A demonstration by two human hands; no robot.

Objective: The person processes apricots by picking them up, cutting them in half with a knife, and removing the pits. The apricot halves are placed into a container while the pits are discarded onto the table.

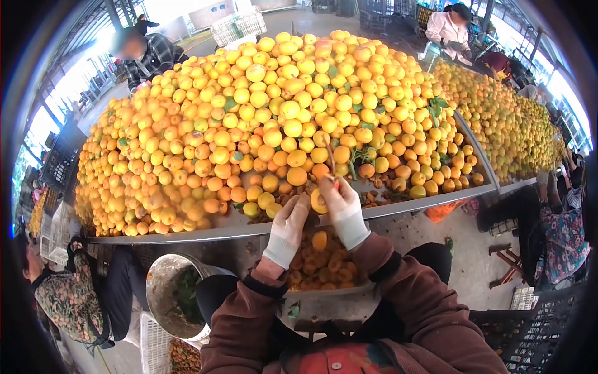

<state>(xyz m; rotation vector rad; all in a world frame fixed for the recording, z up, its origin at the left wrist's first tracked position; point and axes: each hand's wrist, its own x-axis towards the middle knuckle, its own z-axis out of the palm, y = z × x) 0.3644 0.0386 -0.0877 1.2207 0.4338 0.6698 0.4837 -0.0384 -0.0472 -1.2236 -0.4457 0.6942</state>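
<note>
My right hand (344, 209), in a white glove, is closed round a small knife; its thin brownish blade (331, 159) points away from me and a bit of red-orange shows at the fingers. A yellow apricot piece (318, 201) sits between my two hands, against the right fingers. My left hand (290, 225), gloved too, has its fingers pressed together beside that piece; whatever they pinch is hidden. Just below the hands, an apricot half (319, 240) appears above a crate of apricot halves (324, 269). A big heap of apricots (268, 112) covers the table before me.
The metal table edge (230, 232) runs under my wrists. A bucket (163, 280) with green leaves stands left of my knees, near a white crate (154, 343). People sit close on both sides and across the table. A second apricot heap (498, 118) lies right.
</note>
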